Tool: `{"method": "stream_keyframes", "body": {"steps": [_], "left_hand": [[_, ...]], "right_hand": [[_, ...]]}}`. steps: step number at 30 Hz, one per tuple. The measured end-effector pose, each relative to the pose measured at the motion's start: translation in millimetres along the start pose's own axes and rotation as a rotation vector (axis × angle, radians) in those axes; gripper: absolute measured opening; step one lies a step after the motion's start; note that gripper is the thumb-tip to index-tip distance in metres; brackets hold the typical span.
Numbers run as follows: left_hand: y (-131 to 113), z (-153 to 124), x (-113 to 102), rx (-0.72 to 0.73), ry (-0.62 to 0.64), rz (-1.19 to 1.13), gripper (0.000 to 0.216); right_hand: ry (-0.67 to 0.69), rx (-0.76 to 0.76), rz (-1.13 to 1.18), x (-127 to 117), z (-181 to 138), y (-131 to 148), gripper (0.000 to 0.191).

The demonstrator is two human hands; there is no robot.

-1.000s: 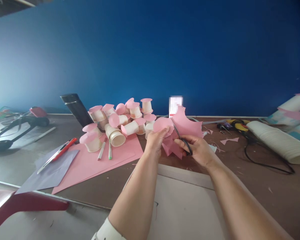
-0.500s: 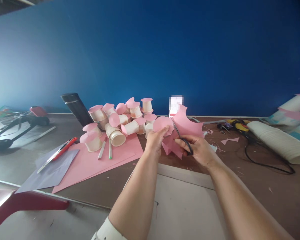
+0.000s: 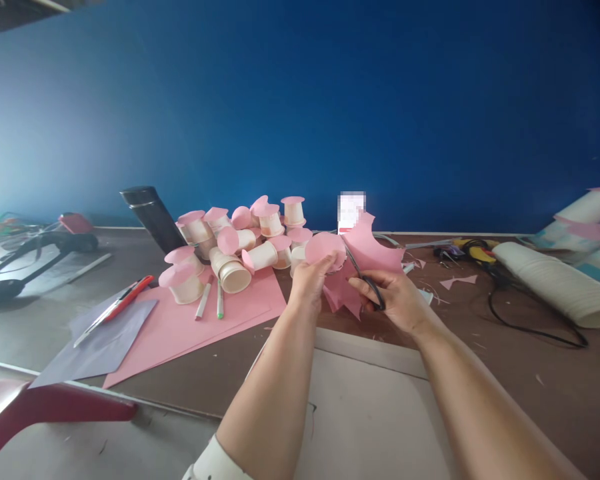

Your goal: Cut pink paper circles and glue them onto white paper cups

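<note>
My left hand [image 3: 311, 283] is closed on a round piece of pink paper [image 3: 325, 248], thumb on top. Just right of that piece are the blades of a pair of scissors [image 3: 373, 288], whose dark handles sit in my closed right hand [image 3: 395, 297]. A pink paper scrap [image 3: 375, 243] with scalloped, pointed edges spreads behind and below the scissors. Left of my hands, several paper cups [image 3: 233, 275] stand or lie in a heap, many with pink paper discs [image 3: 177, 273] on their ends.
Pink sheets [image 3: 180, 333], a purple-grey sheet [image 3: 110, 347], a red utility knife [image 3: 115, 308] and two markers [image 3: 220, 301] lie on the left. A black bottle [image 3: 155, 217] stands behind. Rightward are a cup stack [image 3: 560, 283], a black cable [image 3: 530, 333] and paper scraps [image 3: 459, 282].
Very little differs. The pink scrap beside the scissors has shifted slightly, its lower points hanging a bit differently. Both hands keep their hold.
</note>
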State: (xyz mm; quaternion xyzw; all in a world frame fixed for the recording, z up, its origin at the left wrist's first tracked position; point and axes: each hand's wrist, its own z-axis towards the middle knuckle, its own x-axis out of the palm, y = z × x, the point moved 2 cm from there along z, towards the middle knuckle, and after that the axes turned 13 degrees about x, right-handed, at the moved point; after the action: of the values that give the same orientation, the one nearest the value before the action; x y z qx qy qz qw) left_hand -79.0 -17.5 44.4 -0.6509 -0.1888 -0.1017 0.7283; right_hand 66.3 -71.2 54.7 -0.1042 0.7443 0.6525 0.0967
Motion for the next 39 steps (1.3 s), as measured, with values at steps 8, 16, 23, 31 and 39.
{"method": "stream_keyframes", "body": {"steps": [8,16,23,31,39], "left_hand": [[0.8,-0.3,0.4,-0.005,-0.008,-0.054,0.043],[5.4,4.1,-1.3,0.007,-0.088,-0.048,0.039],[11.6,5.6,0.5,-0.008,-0.059,-0.123,0.048],[8.1,4.0,0.7,-0.018,-0.093,-0.040,0.036],[7.3,4.4,-3.3,0.065,-0.041,0.045,0.037]], "right_hand": [[-0.007,-0.001,0.000,0.8,-2.2,0.8,0.046],[-0.005,-0.010,-0.018,1.2,0.1,-2.8,0.044],[0.016,0.023,0.026,4.0,0.0,-2.5,0.041],[0.027,0.068,0.044,6.9,0.0,-1.0,0.045],[0.010,0.037,0.006,4.8,-0.4,-3.0,0.045]]}}
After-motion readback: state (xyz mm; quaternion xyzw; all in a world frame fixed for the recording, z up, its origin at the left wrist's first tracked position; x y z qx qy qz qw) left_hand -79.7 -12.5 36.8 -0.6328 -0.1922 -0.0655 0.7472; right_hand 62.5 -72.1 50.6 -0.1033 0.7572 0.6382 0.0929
